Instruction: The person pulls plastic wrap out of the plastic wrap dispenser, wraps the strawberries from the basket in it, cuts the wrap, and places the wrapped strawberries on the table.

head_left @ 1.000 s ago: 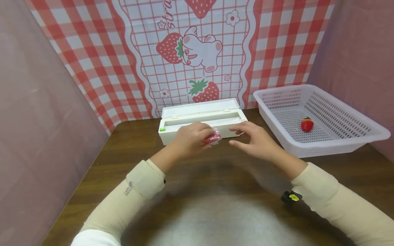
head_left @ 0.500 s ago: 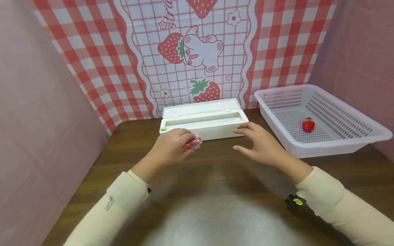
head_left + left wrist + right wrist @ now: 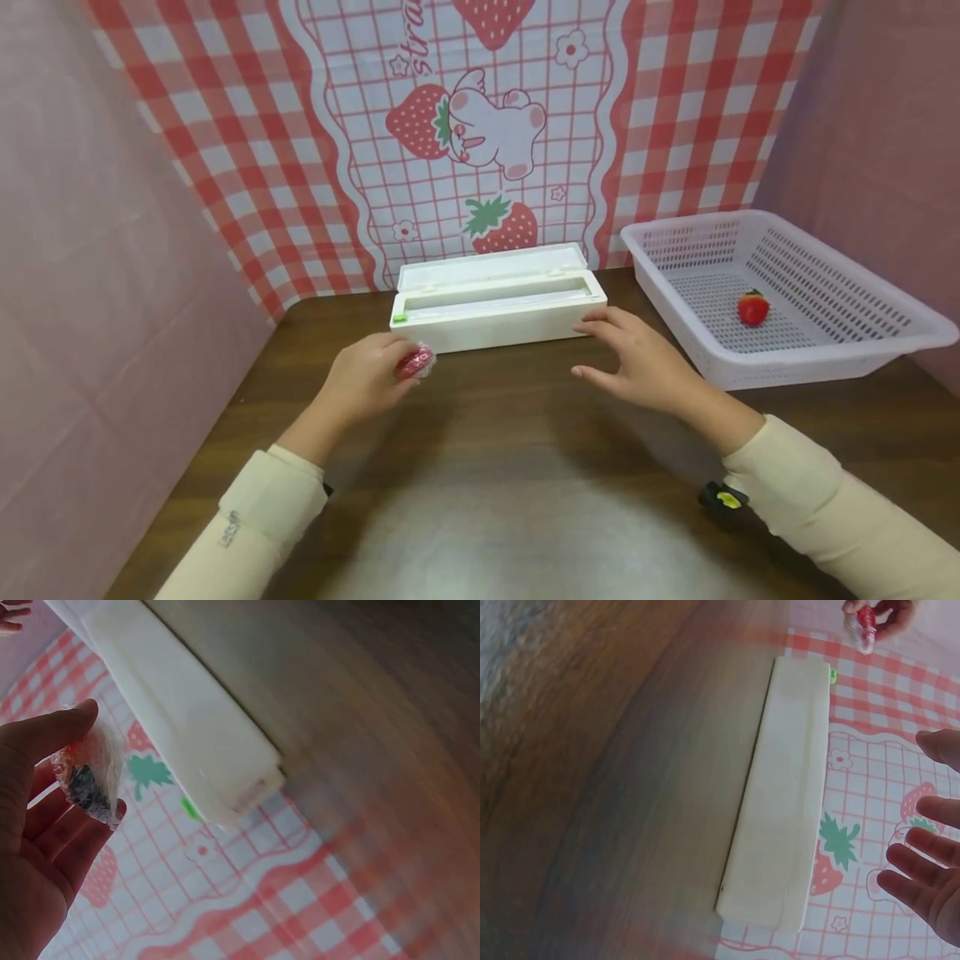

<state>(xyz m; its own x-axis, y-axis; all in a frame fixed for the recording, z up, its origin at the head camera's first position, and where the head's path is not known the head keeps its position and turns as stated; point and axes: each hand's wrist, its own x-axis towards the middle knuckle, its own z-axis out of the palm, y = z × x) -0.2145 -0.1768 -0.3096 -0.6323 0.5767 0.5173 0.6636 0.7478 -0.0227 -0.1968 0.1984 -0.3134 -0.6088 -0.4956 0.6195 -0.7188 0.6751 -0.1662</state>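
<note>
My left hand pinches a strawberry wrapped in clear plastic film between thumb and fingers, above the table's left half. In the left wrist view, dark green leaves show through the crinkled film of the wrapped strawberry. My right hand holds nothing; its fingers are spread and relaxed near the right end of a white cling film dispenser. The dispenser's lid stands up at the back, with film visible in the long slot and a green slider at the left end.
A white perforated basket stands at the right with one red strawberry in it. Behind the brown wooden table hangs a checked strawberry-print cloth. Pink cloth walls border both sides.
My left hand has moved left and toward me with the wrapped strawberry, away from the dispenser's front. My right hand has shifted slightly right. The dispenser and basket stay put.
</note>
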